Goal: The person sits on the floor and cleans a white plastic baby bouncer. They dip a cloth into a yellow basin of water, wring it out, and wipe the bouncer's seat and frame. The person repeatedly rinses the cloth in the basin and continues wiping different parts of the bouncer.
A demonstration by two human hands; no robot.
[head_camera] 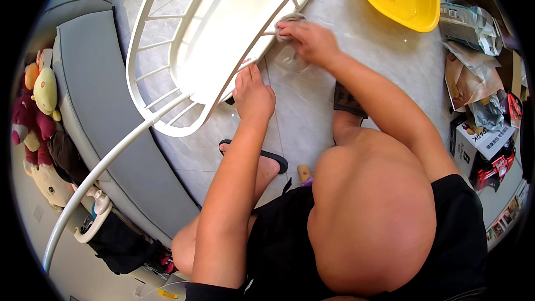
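Observation:
A white oval wheeled rack (175, 132) stands before me, its railing made of slim bars around a pale, brightly lit base (225, 21). My left hand (254, 94) holds one of the short bars (246, 65) on the rack's near side. Farther along the same side, my right hand (311, 42) grips a crumpled greyish cloth (292, 17) against the railing beside another bar (268, 33). The right hand looks slightly blurred. From the rack's left end a long curved white pole (104, 163) runs down to the lower left.
A yellow plastic basin (401, 0) sits on the grey tiled floor (309, 133) at upper right. Boxes (464, 142) and plastic bags (474, 75) line the right side. Along the left runs a grey sofa (104, 92), with plush toys (33, 121) beyond it.

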